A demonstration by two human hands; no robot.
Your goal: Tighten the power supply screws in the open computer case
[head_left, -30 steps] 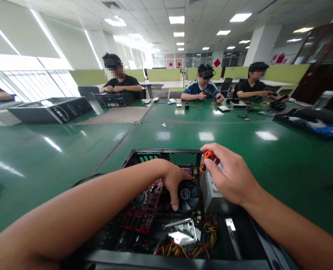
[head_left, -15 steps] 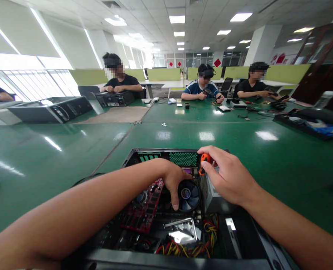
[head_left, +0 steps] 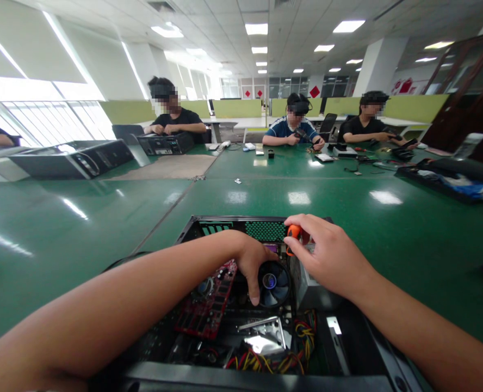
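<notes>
An open black computer case (head_left: 209,224) lies on the green table in front of me. My left hand (head_left: 253,264) reaches into it and grips the black cooler fan (head_left: 274,283), thumb down over its left rim. Just to the right, my right hand (head_left: 330,258) pinches the orange handle of a screwdriver (head_left: 292,235) held upright above the fan's far right corner. A red graphics card (head_left: 207,305) sits left of the fan, and a grey power supply (head_left: 309,287) stands to its right under my right hand.
Bundled coloured cables (head_left: 294,348) lie at the near end of the case. Another computer case (head_left: 74,159) rests at the far left. Three people sit across the green table (head_left: 408,228) with tools and parts before them. A dark tray (head_left: 449,179) lies at the far right.
My right hand with the screwdriver has drifted slightly left and down toward the fan. My left hand has stayed on the fan.
</notes>
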